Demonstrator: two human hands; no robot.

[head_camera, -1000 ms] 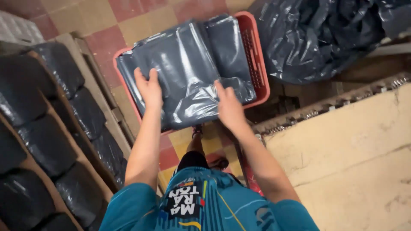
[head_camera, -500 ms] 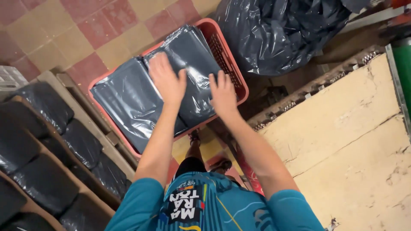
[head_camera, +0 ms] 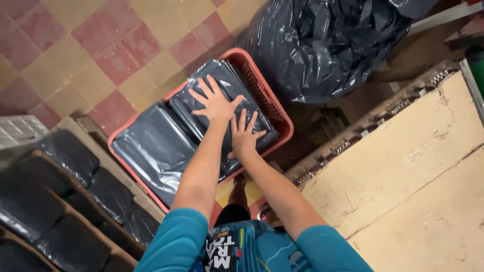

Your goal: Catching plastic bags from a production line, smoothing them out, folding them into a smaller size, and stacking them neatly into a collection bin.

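A red plastic crate [head_camera: 280, 115] stands on the tiled floor below me, filled with flat dark grey plastic packets [head_camera: 154, 148]. My left hand [head_camera: 216, 99] lies flat with fingers spread on the packet [head_camera: 229, 83] at the crate's far right end. My right hand [head_camera: 243, 135] rests palm down just beside it on the same stack, fingers apart. Neither hand grips anything. My blue sleeves and patterned shirt fill the bottom of the view.
A large bulging black plastic bag [head_camera: 327, 43] sits right of the crate. Wooden shelves [head_camera: 108, 168] at the left hold more dark packets [head_camera: 65, 156]. A worn beige slab [head_camera: 413, 166] with a metal strip edge lies at the right. The floor [head_camera: 75, 55] has red and tan tiles.
Both hands have slid toward the right end of the crate and now lie close together on the packets there. The view has shifted, so the crate sits more to the left.
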